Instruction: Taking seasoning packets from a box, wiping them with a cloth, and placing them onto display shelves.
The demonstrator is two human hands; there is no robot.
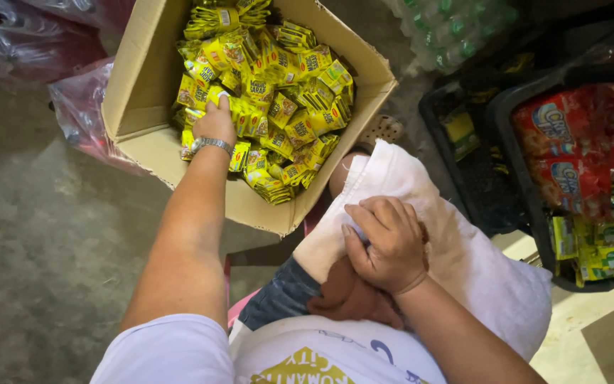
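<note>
While my left hand (214, 121) grips yellow sachets (278, 107) inside the cardboard box (143, 78), my right hand (386, 245), beside it, clutches a white towel (456, 249); lifting them seems next.

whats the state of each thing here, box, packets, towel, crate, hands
cardboard box: open, flaps up, nearly full
yellow packets: heaped loose in the box
left hand: reaching into the box, fingers on the packets
right hand: curled, resting on the towel
white towel: draped over the lap
black crate: open, holding red bags and yellow-green packets
</note>
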